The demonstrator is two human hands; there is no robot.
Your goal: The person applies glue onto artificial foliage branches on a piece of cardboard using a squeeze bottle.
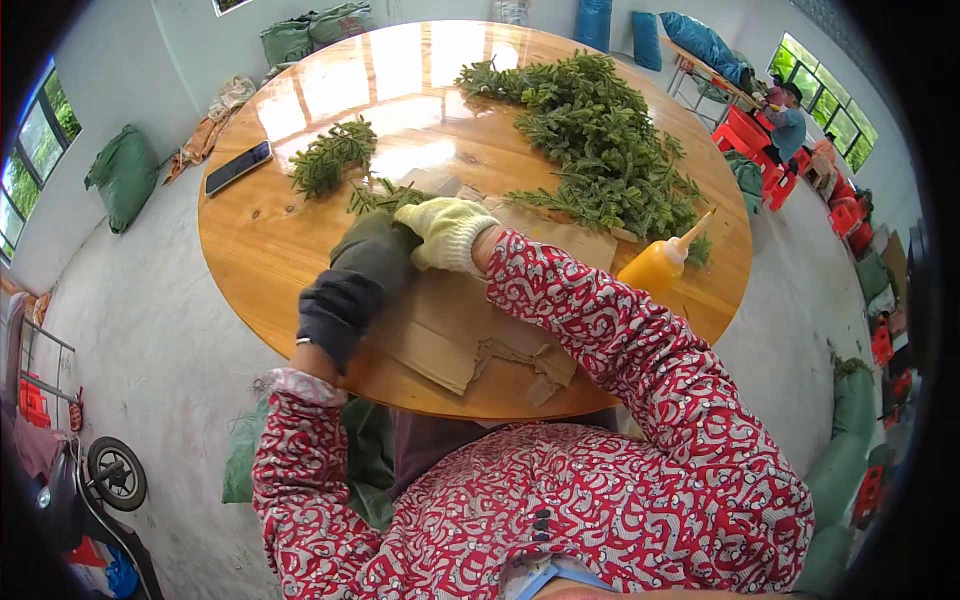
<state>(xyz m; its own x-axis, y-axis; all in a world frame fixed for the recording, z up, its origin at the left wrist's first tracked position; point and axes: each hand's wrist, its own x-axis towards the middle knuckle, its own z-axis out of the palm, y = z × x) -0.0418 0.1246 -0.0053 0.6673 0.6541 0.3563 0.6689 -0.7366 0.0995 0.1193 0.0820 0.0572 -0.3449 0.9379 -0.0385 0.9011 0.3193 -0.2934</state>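
My left hand (372, 250), in a dark green glove, and my right hand (448, 232), in a pale yellow knit glove, meet over the near part of the table. Both are closed around the base of a green fir-like sprig (384, 195), whose needled tips stick out beyond the gloves. The fingertips and the held end are hidden. Under my hands and right forearm lies a flattened piece of brown cardboard (440, 340) with a torn near edge. Just past my right forearm stands a squeeze bottle (650, 268) of yellow-orange liquid, its nozzle tilted right.
A large heap of sprigs (600, 130) covers the table's far right. A small bunch (335, 158) lies at left, near a phone (238, 168). The round wooden table (260, 270) has a glossy top. Another person (785, 125) sits at the far right among red stools.
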